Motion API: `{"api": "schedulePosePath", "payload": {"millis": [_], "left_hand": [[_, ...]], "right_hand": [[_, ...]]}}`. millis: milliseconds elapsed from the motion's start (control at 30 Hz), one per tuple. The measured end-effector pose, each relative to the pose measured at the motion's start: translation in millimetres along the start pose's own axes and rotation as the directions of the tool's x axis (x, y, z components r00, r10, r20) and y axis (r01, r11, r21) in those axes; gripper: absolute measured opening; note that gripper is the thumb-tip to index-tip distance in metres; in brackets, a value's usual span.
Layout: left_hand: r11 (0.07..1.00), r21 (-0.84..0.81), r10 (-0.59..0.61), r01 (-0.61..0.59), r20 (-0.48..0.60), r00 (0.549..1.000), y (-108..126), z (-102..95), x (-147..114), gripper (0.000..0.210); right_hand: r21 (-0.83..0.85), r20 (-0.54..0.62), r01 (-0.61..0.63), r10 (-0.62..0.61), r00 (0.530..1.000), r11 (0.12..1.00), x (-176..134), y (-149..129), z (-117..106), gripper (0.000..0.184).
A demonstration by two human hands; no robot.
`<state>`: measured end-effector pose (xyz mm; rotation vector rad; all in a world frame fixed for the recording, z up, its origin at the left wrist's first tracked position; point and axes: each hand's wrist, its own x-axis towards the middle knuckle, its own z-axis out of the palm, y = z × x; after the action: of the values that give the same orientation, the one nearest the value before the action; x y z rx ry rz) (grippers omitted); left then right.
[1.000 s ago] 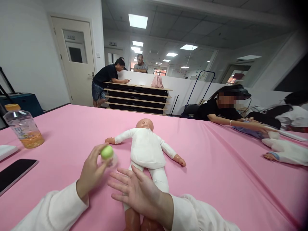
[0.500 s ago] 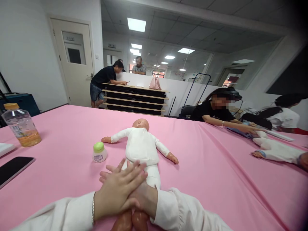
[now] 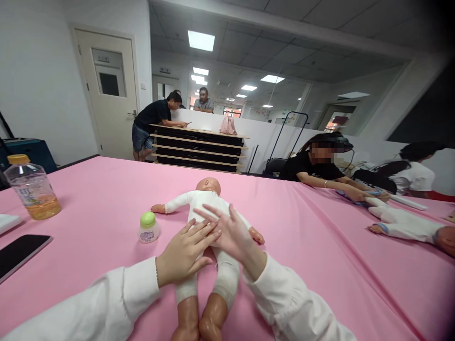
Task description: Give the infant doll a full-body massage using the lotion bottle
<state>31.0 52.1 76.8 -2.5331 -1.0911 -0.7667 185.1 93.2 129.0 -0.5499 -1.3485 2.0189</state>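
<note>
A baby doll [image 3: 218, 279] with a white cloth body lies on its back on the pink-covered table, head at the far end, feet towards me. Above its belly my left hand [image 3: 188, 248] is spread, its fingertips meeting the palm of my right hand [image 3: 234, 234]. My right hand is turned palm partly up with fingers stretched and apart. Neither hand grips anything. Whether they touch the doll beneath is hard to tell. Left of the doll stands a small jar [image 3: 148, 228] with a green lid.
A bottle [image 3: 33, 189] with orange drink and a dark phone [image 3: 23, 255] are on the left of the pink cloth [image 3: 106, 199]. At right, a person in a headset [image 3: 320, 161] handles cloth beside another doll [image 3: 408, 222]. Stacked boards [image 3: 199, 147] stand behind the table.
My hands have moved up and right from the doll's legs to its belly. The right hand, formerly under the left, has turned its palm up. The doll's legs are now more visible.
</note>
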Motion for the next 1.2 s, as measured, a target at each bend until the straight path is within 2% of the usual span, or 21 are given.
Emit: {"api": "schedulePosePath", "payload": {"millis": [67, 100, 167, 200, 267, 333, 400, 500, 567, 633, 700, 767, 833, 867, 933, 1033, 1100, 1167, 1200], "left_hand": [[0.996, -0.064, 0.07, -0.066, 0.055, 0.996, -11.9, 5.0, 9.9, 0.047], [0.989, -0.106, 0.113, -0.104, 0.082, 0.99, -15.6, 9.5, 18.4, 0.042], [0.96, -0.182, 0.234, -0.211, 0.114, 0.966, -19.2, 21.9, 41.3, 0.036], [0.946, -0.198, 0.282, -0.256, 0.117, 0.952, -19.8, 29.1, 54.1, 0.033], [0.941, -0.204, 0.308, -0.271, 0.18, 0.934, -21.6, 43.5, 76.7, 0.032], [0.969, -0.196, 0.2, -0.153, 0.253, 0.946, -27.8, 54.7, 88.2, 0.035], [0.981, -0.195, 0.061, -0.004, 0.288, 0.956, -38.9, 60.3, 84.1, 0.038], [0.973, -0.2, -0.051, 0.112, 0.287, 0.957, -54.9, 57.7, 56.1, 0.043], [0.972, -0.207, -0.056, 0.115, 0.271, 0.961, -57.0, 51.5, 36.8, 0.045], [0.969, -0.242, 0.019, 0.047, 0.266, 0.964, -50.3, 45.0, 28.4, 0.045], [0.951, -0.303, 0.148, -0.061, 0.273, 0.951, -38.4, 40.7, 34.7, 0.041], [0.917, -0.363, 0.275, -0.164, 0.279, 0.92, -26.9, 40.1, 52.1, 0.035], [0.904, -0.381, 0.318, -0.192, 0.301, 0.899, -21.2, 43.6, 72.5, 0.03], [0.917, -0.366, 0.281, -0.156, 0.319, 0.905, -21.5, 46.4, 81.0, 0.031], [0.951, -0.308, 0.135, -0.022, 0.352, 0.926, -28.4, 52.7, 90.6, 0.034], [0.953, -0.264, -0.058, 0.15, 0.326, 0.944, -45.8, 58.9, 81.2, 0.034], [0.931, -0.267, -0.173, 0.247, 0.272, 0.947, -53.0, 59.0, 62.1, 0.035], [0.907, -0.27, -0.27, 0.322, 0.213, 0.939, -53.0, 56.9, 40.3, 0.037], [0.907, -0.272, -0.278, 0.321, 0.187, 0.942, -50.6, 55.5, 31.1, 0.037]], "right_hand": [[-0.239, -0.036, 0.164, -0.177, 0.984, 0.957, 11.2, -22.7, -17.8, 0.056], [-0.416, -0.06, 0.211, -0.258, 0.964, 0.885, 20.9, -29.9, -26.7, 0.049], [-0.673, -0.08, 0.199, -0.338, 0.938, 0.713, 47.5, -34.5, -42.8, 0.04], [-0.763, -0.027, 0.205, -0.348, 0.937, 0.613, 62.8, -32.4, -49.7, 0.037], [-0.897, 0.127, 0.219, -0.25, 0.96, 0.384, 91.8, -23.4, -62.8, 0.03], [-0.95, 0.222, 0.239, -0.104, 0.969, 0.2, 111.0, -13.3, -78.4, 0.028], [-0.971, 0.212, 0.219, -0.071, 0.975, 0.1, 114.1, -5.8, -98.7, 0.033], [-0.99, 0.092, 0.106, -0.146, 0.985, 0.09, 91.2, 2.8, -127.9, 0.048], [-0.991, 0.03, 0.052, -0.17, 0.985, 0.127, 70.1, 8.7, -134.8, 0.051], [-0.981, 0.04, 0.075, -0.188, 0.981, 0.181, 57.2, 13.7, -126.2, 0.05], [-0.958, 0.112, 0.151, -0.164, 0.98, 0.246, 59.4, 15.2, -106.0, 0.048], [-0.933, 0.189, 0.207, -0.089, 0.978, 0.295, 75.8, 11.9, -83.9, 0.05], [-0.933, 0.236, 0.231, -0.015, 0.972, 0.275, 99.4, 5.1, -70.0, 0.048], [-0.941, 0.257, 0.248, 0.011, 0.966, 0.228, 110.7, 1.2, -68.1, 0.043], [-0.955, 0.282, 0.278, 0.024, 0.959, 0.101, 126.7, -5.2, -74.9, 0.032], [-0.976, 0.219, 0.217, -0.111, 0.969, -0.028, 124.2, -6.0, -102.9, 0.036], [-0.992, 0.125, 0.122, -0.236, 0.964, -0.026, 106.1, 0.4, -122.2, 0.042], [-0.997, 0.051, 0.066, -0.305, 0.951, 0.039, 82.9, 9.5, -132.8, 0.045], [-0.994, 0.029, 0.061, -0.331, 0.943, 0.086, 72.5, 13.6, -133.3, 0.045]]}}
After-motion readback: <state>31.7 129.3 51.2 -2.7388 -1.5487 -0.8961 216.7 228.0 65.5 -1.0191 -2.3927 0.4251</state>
